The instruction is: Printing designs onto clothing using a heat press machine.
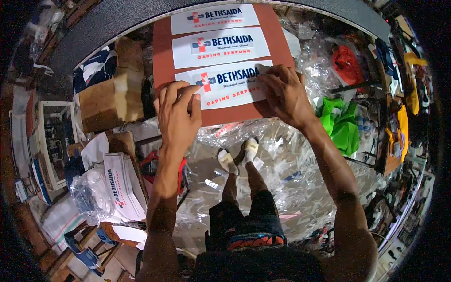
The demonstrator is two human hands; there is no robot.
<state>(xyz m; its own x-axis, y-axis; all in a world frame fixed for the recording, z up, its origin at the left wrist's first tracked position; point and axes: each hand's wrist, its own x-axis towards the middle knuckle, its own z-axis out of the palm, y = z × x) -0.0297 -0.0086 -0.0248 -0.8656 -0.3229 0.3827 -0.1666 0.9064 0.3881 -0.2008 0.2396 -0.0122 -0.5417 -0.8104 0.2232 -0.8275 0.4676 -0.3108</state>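
Three white printed sheets lie in a row on a reddish-brown board, each with a blue-and-red cross emblem, dark blue lettering and a red line below. My left hand (pixel 177 110) is at the left edge of the nearest printed sheet (pixel 221 99), its fingers bent and its thumb and index finger closed on that edge. At the right end of the same sheet, my right hand (pixel 289 96) has its fingers curled down over the edge, the tips partly hidden. Beyond it lie the middle printed sheet (pixel 183 54) and the far printed sheet (pixel 181 26) on the board (pixel 162 70).
A stack of printed white sheets (pixel 134 188) and clear plastic (pixel 89 192) sit at the left, below a cardboard box (pixel 101 105). Green bags (pixel 340 124) and a red bundle (pixel 346 63) lie at the right. Scraps litter the floor (pixel 300 188) around my feet.
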